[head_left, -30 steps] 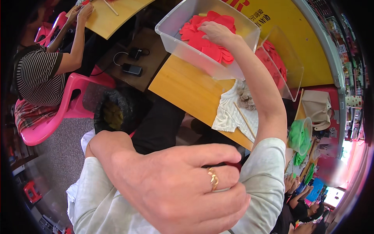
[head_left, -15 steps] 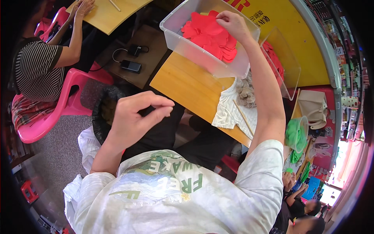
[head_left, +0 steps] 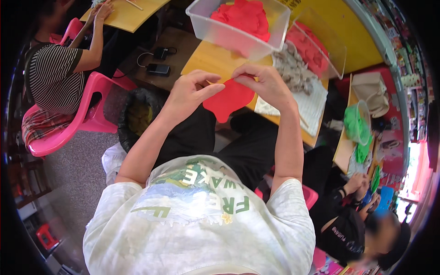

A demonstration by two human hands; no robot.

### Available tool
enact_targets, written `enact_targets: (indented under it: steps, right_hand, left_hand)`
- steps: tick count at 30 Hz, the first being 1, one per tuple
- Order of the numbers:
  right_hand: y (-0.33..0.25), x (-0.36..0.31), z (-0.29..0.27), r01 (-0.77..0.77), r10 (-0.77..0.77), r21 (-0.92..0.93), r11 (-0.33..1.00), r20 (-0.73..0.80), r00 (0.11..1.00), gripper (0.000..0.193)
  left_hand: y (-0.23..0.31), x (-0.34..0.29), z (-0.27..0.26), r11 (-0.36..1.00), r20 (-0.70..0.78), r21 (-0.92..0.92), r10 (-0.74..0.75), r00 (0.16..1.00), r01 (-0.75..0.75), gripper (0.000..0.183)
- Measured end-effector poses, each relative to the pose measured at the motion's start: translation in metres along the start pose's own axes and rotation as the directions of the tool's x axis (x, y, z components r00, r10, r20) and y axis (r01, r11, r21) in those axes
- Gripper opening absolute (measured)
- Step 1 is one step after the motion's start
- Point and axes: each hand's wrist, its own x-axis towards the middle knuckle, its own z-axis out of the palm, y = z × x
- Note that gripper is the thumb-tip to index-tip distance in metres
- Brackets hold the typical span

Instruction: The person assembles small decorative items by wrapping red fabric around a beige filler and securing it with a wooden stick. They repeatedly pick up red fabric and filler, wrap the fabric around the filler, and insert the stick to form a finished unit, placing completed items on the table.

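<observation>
In front of my chest is a thin red petal-shaped piece [head_left: 228, 101], broad at the top, with a small rounded tab at its lower end. My right hand [head_left: 265, 85] pinches its upper right edge between thumb and fingers. The left hand [head_left: 193, 95] is at its upper left edge, thumb lying over the red surface and fingers curled close by; the exact contact behind the thumb is hidden. Beyond my hands stands a translucent plastic bin [head_left: 201, 33] with a pile of similar red pieces [head_left: 243, 19] in it.
The bin rests on a yellow wooden table [head_left: 206, 59]. A clear box [head_left: 337, 59] of red pieces, greyish bundles [head_left: 293, 62] and white cloth [head_left: 316, 98] lie right. A black-lined waste bin [head_left: 140, 114] stands left. People sit at left and lower right.
My right hand has come back from the bin with a red petal-shaped piece. My left hand has moved up and right to meet it. The view has shifted somewhat.
</observation>
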Motion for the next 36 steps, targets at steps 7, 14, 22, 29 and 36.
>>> enact_targets:
  steps: [7, 14, 22, 29, 36]
  right_hand:
    - [0.028, -0.065, 0.053, -0.242, 0.280, 0.299, 0.923, -0.091, 0.956, 0.023]
    - [0.046, -0.113, 0.101, -0.342, 0.525, 0.667, 0.662, -0.087, 0.847, 0.023]
    - [0.069, -0.105, 0.125, -0.229, 0.611, 0.901, 0.368, -0.048, 0.790, 0.030]
    - [0.068, -0.080, 0.159, 0.011, 0.360, 0.984, 0.179, -0.076, 0.930, 0.022]
    - [0.077, -0.070, 0.132, -0.005, 0.521, 0.882, 0.471, -0.273, 0.809, 0.014]
  left_hand:
    - [-0.061, -0.018, 0.025, 0.816, 0.329, -0.411, -0.283, 0.901, 0.407, 0.016]
    - [-0.104, -0.020, 0.041, 0.598, 0.348, -0.622, -0.368, 0.862, 0.506, 0.013]
    - [-0.120, -0.020, 0.046, 0.341, 0.506, -0.738, -0.290, 0.812, 0.582, 0.021]
    - [-0.144, -0.020, 0.045, 0.142, 0.741, -0.656, -0.066, 0.668, 0.742, 0.027]
    - [-0.126, -0.005, 0.021, 0.572, 0.367, -0.635, -0.368, 0.854, 0.519, 0.030]
